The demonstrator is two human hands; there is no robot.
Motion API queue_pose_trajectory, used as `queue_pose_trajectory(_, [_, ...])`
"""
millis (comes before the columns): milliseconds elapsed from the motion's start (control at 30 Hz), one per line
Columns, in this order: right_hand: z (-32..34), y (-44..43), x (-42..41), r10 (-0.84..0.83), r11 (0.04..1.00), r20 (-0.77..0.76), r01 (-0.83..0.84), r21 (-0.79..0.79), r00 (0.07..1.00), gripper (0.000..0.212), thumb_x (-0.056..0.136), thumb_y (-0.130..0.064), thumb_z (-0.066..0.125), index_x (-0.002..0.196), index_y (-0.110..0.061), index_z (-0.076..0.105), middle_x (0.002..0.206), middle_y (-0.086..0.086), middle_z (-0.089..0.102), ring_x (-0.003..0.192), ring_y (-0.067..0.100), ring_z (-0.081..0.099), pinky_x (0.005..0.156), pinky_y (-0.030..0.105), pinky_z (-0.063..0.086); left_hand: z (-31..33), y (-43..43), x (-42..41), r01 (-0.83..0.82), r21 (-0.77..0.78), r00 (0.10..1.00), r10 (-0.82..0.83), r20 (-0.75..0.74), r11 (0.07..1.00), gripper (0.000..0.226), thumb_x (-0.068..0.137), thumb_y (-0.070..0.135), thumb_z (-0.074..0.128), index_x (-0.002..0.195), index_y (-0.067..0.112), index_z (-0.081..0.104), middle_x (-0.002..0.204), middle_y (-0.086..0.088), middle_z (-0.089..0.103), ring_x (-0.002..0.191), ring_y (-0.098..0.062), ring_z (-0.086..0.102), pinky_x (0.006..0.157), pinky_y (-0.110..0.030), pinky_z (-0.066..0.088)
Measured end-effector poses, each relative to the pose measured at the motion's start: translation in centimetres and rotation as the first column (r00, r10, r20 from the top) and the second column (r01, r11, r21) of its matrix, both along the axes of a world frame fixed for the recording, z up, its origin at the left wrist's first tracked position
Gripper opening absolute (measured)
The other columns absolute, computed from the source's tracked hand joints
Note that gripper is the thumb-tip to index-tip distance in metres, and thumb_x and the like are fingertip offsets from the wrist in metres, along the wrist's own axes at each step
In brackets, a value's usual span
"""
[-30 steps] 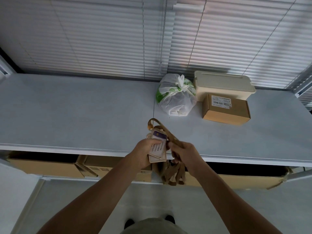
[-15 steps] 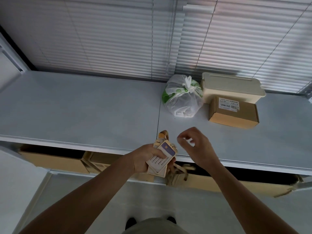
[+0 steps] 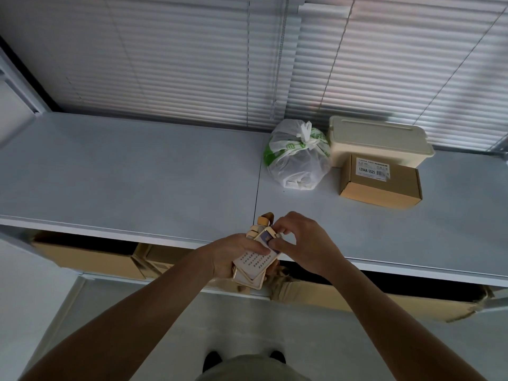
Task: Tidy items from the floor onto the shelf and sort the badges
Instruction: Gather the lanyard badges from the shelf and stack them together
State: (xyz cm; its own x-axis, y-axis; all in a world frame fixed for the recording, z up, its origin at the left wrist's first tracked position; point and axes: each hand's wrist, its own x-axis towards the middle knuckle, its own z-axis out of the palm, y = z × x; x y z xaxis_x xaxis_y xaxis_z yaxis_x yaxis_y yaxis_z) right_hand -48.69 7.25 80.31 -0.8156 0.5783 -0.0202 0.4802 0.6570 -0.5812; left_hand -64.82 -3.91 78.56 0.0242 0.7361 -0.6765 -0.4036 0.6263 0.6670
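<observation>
A stack of badges [image 3: 254,266] with printed cards and gold-tan frames sits in my left hand [image 3: 233,255], just over the front edge of the grey shelf [image 3: 137,182]. Tan lanyard straps [image 3: 265,220] stick up behind the stack, and more hang below it. My right hand [image 3: 301,240] pinches the top corner of the uppermost badge with thumb and fingers.
On the shelf's right half stand a tied white and green plastic bag [image 3: 298,158], a cream lidded bin [image 3: 376,138] and a brown carton [image 3: 380,181] with a label. Flattened cardboard boxes [image 3: 90,259] lie on the lower shelf. Window blinds [image 3: 247,56] run behind.
My right hand let go of the lanyard straps, lifted away open, then came back left onto the top badge. The straps now hang below the stack.
</observation>
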Motion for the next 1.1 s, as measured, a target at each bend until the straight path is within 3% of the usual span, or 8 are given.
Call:
queue_pose_trajectory(100, [-0.1,0.0,-0.2,-0.025,1.000,-0.019,0.025,0.018,1.000,0.024,0.084,-0.047,0.068,0.095,-0.026,0.072,0.096,-0.011,0.068,0.085,0.009,0.065,0.073,0.028,0.057,0.1,0.2,-0.1,-0.017,-0.004,0.999,0.017,0.032,1.000,0.019,0.079,0.014,0.071,0.097,0.010,0.068,0.087,-0.013,0.073,0.073,-0.025,0.067,0.073,-0.034,0.052])
queue_pose_trajectory(200, [-0.4,0.3,0.0,-0.122,0.969,-0.102,0.096,-0.228,0.987,0.019,0.079,-0.043,0.076,0.086,-0.026,0.073,0.088,-0.013,0.075,0.085,0.002,0.071,0.072,0.020,0.058,0.1,0.2,0.0,-0.031,0.016,0.999,0.031,0.040,0.999,0.030,0.072,0.023,0.079,0.097,0.009,0.069,0.086,-0.013,0.073,0.070,-0.023,0.068,0.069,-0.033,0.053])
queue_pose_trajectory(400, [-0.5,0.7,0.6,-0.046,0.917,-0.054,0.021,-0.398,0.997,0.023,0.082,-0.036,0.074,0.069,-0.042,0.056,0.087,-0.010,0.073,0.089,0.002,0.069,0.068,0.024,0.057,-0.9,0.1,0.1,-0.027,-0.039,1.000,0.027,0.014,0.999,0.060,0.083,0.064,0.057,0.108,0.010,0.068,0.096,-0.021,0.067,0.078,-0.031,0.065,0.076,-0.039,0.053])
queue_pose_trajectory(567, [0.2,1.0,0.6,0.032,0.953,-0.048,-0.045,-0.300,0.998,0.022,0.078,-0.033,0.078,0.081,-0.030,0.057,0.092,-0.008,0.070,0.088,0.012,0.067,0.069,0.027,0.058,-0.9,-0.2,0.3,0.076,0.004,0.994,-0.076,0.077,0.997,0.043,0.086,0.044,0.063,0.107,0.007,0.064,0.087,-0.015,0.070,0.071,-0.026,0.067,0.066,-0.035,0.057])
queue_pose_trajectory(733, [0.7,-0.1,-0.3,0.179,0.982,-0.046,-0.181,-0.046,0.983,0.024,0.077,-0.034,0.077,0.086,-0.035,0.055,0.099,-0.011,0.056,0.087,0.010,0.061,0.072,0.021,0.055,-1.0,-0.4,0.3,0.205,0.060,0.967,-0.211,0.140,0.977,0.023,0.082,0.022,0.069,0.100,0.007,0.066,0.092,-0.013,0.069,0.080,-0.025,0.067,0.076,-0.037,0.055])
queue_pose_trajectory(900, [1.4,1.7,0.5,0.004,0.850,-0.077,-0.044,-0.524,0.997,0.036,0.071,-0.033,0.082,0.100,-0.027,0.062,0.103,-0.006,0.071,0.091,0.015,0.072,0.079,0.034,0.061,-1.0,-0.8,-0.2,0.229,0.120,0.951,-0.249,0.186,0.966,0.023,0.083,0.010,0.068,0.105,0.008,0.064,0.095,-0.015,0.066,0.079,-0.026,0.066,0.075,-0.037,0.053])
queue_pose_trajectory(1000, [1.0,2.0,0.6,-0.037,0.794,0.029,0.047,-0.606,0.999,0.013,0.089,-0.023,0.070,0.097,-0.013,0.065,0.084,0.002,0.073,0.072,0.016,0.069,0.073,0.037,0.058,-1.0,-0.6,-0.7,0.242,0.115,0.962,-0.254,0.100,0.963,0.032,0.079,0.013,0.072,0.109,0.007,0.063,0.097,-0.017,0.065,0.082,-0.028,0.065,0.075,-0.037,0.052])
queue_pose_trajectory(1100, [0.2,1.3,0.8,-0.015,0.771,0.111,0.082,-0.631,0.994,0.027,0.096,-0.032,0.062,0.081,-0.010,0.070,0.068,0.005,0.057,0.057,0.013,0.046,0.058,0.029,0.038,-0.6,-0.6,-0.6,0.281,0.112,0.958,-0.286,0.031,0.953,0.031,0.077,0.015,0.075,0.105,0.009,0.064,0.094,-0.016,0.067,0.079,-0.027,0.065,0.072,-0.036,0.053])
